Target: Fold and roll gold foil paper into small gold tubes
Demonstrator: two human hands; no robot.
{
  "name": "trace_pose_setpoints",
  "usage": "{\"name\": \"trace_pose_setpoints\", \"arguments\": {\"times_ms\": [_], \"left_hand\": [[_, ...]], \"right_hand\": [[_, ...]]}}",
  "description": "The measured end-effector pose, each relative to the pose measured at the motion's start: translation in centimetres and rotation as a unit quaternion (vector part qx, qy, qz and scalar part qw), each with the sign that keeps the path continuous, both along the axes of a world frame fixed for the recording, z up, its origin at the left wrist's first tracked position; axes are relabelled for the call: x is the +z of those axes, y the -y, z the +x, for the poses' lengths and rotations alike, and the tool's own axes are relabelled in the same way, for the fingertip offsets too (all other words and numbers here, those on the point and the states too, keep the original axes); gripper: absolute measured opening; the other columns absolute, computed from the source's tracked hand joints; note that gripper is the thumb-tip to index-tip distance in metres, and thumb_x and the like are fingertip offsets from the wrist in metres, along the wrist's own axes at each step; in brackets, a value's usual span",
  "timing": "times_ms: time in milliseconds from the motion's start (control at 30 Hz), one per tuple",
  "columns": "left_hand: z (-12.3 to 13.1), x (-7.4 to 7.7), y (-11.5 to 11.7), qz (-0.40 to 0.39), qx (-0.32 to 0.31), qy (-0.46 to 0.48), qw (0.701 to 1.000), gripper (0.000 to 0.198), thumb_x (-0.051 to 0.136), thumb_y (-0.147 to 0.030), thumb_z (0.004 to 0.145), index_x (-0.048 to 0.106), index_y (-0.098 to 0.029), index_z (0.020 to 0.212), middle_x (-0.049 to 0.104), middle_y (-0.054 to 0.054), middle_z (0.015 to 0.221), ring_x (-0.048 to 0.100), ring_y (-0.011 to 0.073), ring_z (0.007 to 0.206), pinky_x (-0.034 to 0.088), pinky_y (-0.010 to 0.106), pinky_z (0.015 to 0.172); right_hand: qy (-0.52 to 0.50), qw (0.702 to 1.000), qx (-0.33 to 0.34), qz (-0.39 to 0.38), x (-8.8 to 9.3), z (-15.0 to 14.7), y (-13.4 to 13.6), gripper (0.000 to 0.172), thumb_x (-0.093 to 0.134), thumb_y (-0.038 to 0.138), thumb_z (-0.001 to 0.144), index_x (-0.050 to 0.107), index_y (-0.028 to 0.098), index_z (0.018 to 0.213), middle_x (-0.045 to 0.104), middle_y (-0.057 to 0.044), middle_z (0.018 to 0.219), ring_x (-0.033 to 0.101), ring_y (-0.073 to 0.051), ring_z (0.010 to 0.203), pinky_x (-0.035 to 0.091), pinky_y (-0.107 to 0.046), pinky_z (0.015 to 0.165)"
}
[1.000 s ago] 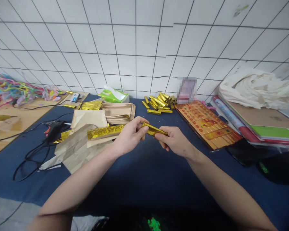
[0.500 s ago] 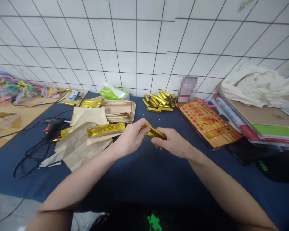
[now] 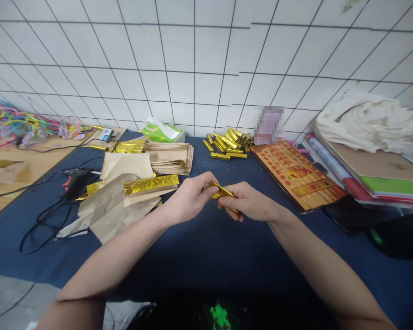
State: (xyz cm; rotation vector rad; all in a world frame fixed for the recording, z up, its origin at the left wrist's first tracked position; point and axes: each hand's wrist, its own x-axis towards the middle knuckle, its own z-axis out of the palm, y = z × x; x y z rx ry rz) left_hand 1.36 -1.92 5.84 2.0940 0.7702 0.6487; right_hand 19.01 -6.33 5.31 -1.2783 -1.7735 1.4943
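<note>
Between my two hands, above the blue cloth, is a narrow folded strip of gold foil paper (image 3: 223, 189). My left hand (image 3: 197, 192) pinches its left end with thumb and fingers. The fingers of my right hand (image 3: 242, 200) are closed round the other end, hiding part of it. Left of my hands, a flat embossed gold strip (image 3: 151, 184) lies on loose brown paper sheets (image 3: 115, 208). Beyond my hands sits a pile of small rolled gold foil tubes (image 3: 229, 142).
Left are a glue gun (image 3: 77, 183) with a looped black cable, a paper stack (image 3: 172, 158) and a green tissue pack (image 3: 161, 132). Colourful pipe cleaners (image 3: 27, 121) lie far left. At right are an orange-gold printed pack (image 3: 296, 174), folders (image 3: 392, 183) and white cloth (image 3: 371, 121).
The gold strip has been turned and pressed narrower between my fingers. My right hand has shifted its grip, and its fingers now curl further under. Everything else stays in place.
</note>
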Motion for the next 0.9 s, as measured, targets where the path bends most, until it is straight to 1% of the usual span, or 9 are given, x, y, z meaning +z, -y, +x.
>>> {"name": "trace_pose_setpoints", "arguments": {"times_ms": [67,200,367,467,600,700,767,833,900], "left_hand": [[-0.04,-0.11,-0.25,-0.002,0.010,0.015,1.000,0.014,0.041,-0.023,0.087,0.049,-0.018,0.076,0.046,-0.005,0.056,0.041,0.0075,0.050,0.031,0.019,0.050],[-0.17,-0.34,-0.74,-0.005,0.026,0.026,0.999,0.012,0.041,-0.024,0.086,0.048,-0.017,0.079,0.044,-0.006,0.054,0.038,0.0071,0.047,0.030,0.019,0.048],[-0.37,-0.13,-0.93,-0.008,0.035,0.035,0.999,0.012,0.041,-0.025,0.086,0.048,-0.017,0.080,0.043,-0.007,0.051,0.038,0.0070,0.046,0.029,0.018,0.045],[-0.36,0.25,-0.83,-0.017,0.020,0.015,1.000,0.014,0.041,-0.028,0.087,0.049,-0.017,0.083,0.045,-0.007,0.051,0.040,0.0074,0.046,0.030,0.018,0.045],[-0.34,0.54,-0.67,-0.010,0.006,-0.009,1.000,0.024,0.039,-0.032,0.089,0.049,-0.016,0.074,0.047,-0.006,0.049,0.041,0.0073,0.046,0.031,0.018,0.046],[-0.29,0.30,-0.59,-0.006,0.017,0.006,1.000,0.026,0.038,-0.031,0.089,0.047,-0.017,0.069,0.045,-0.007,0.046,0.040,0.0069,0.043,0.030,0.018,0.045],[-0.20,0.01,-0.54,-0.007,0.032,0.017,0.999,0.025,0.039,-0.030,0.089,0.046,-0.017,0.068,0.044,-0.007,0.045,0.039,0.0069,0.042,0.030,0.018,0.044],[-0.09,-0.27,-0.45,-0.004,0.040,0.021,0.999,0.025,0.039,-0.030,0.088,0.046,-0.017,0.068,0.043,-0.007,0.045,0.038,0.0069,0.042,0.030,0.018,0.044],[-0.03,-0.43,-0.33,0.011,0.043,0.020,0.999,0.025,0.039,-0.029,0.088,0.046,-0.017,0.068,0.043,-0.007,0.045,0.038,0.0069,0.042,0.030,0.018,0.043]], "right_hand": [[0.000,1.000,-0.008,-0.001,0.36,0.10,0.01,0.018,0.048,0.032,0.083,0.051,0.016,0.075,0.049,0.007,0.047,0.044,-0.006,0.039,0.038,-0.019,0.040],[0.016,0.998,-0.042,0.041,0.55,-0.04,0.11,0.011,0.048,0.028,0.083,0.050,0.017,0.080,0.054,0.006,0.053,0.049,-0.007,0.042,0.039,-0.019,0.043],[0.105,0.988,-0.065,0.090,0.53,0.07,0.25,0.027,0.045,0.032,0.085,0.046,0.018,0.062,0.054,0.004,0.052,0.048,-0.006,0.041,0.038,-0.020,0.045],[0.127,0.984,-0.058,0.110,0.76,0.31,0.28,0.025,0.043,0.029,0.086,0.049,0.017,0.065,0.051,0.006,0.048,0.044,-0.005,0.038,0.036,-0.020,0.046],[0.108,0.989,-0.033,0.095,0.95,0.56,0.20,0.021,0.044,0.029,0.086,0.052,0.017,0.070,0.048,0.007,0.046,0.042,-0.005,0.038,0.035,-0.020,0.046],[0.071,0.995,-0.025,0.066,0.86,0.51,0.11,0.022,0.044,0.033,0.086,0.051,0.017,0.072,0.046,0.008,0.045,0.040,-0.005,0.038,0.034,-0.020,0.044],[0.059,0.995,-0.048,0.070,0.70,0.36,0.07,0.022,0.047,0.036,0.085,0.050,0.017,0.074,0.046,0.008,0.046,0.039,-0.006,0.039,0.032,-0.019,0.043],[0.063,0.990,-0.081,0.098,0.47,0.23,0.03,0.027,0.047,0.040,0.084,0.047,0.018,0.070,0.045,0.007,0.048,0.038,-0.006,0.041,0.030,-0.019,0.043],[0.060,0.986,-0.096,0.123,0.21,0.24,-0.03,0.033,0.045,0.043,0.085,0.044,0.017,0.064,0.042,0.007,0.049,0.034,-0.005,0.042,0.027,-0.019,0.042]]}}
